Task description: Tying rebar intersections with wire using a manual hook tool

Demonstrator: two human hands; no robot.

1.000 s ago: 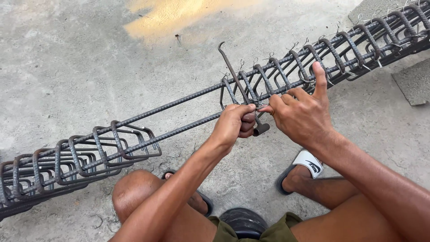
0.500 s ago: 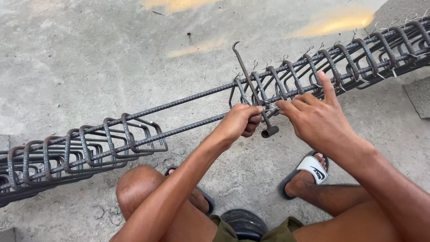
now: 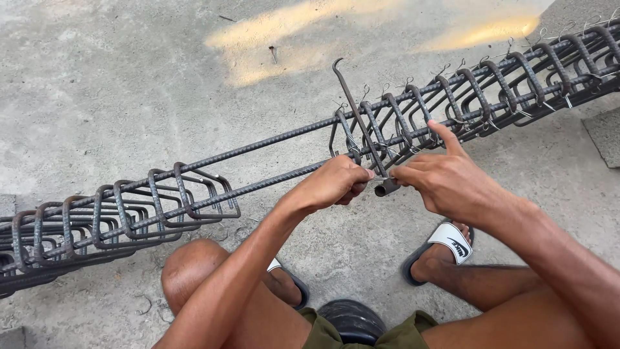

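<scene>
Right-end stirrups tied; left bunch loose. Left hand pinching wire, right hand grasping hook tool.

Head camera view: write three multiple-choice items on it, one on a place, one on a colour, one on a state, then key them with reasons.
1. Where does the long cage of dark ribbed steel bars lie?
A. on the grey concrete floor
B. on a wooden bench
C. in a cart

2. What colour is the strap of the sandal below the right hand?
A. red
B. white
C. yellow

3. What is the left hand doing?
A. lying flat and open on the floor
B. resting on a knee
C. closed in a grip at the bar, beside the thin hooked metal tool

Answers: 1 A, the grey concrete floor shows all around it; 2 B, a white strap crosses the foot; 3 C, its fingers curl shut there, facing the right hand.
</scene>
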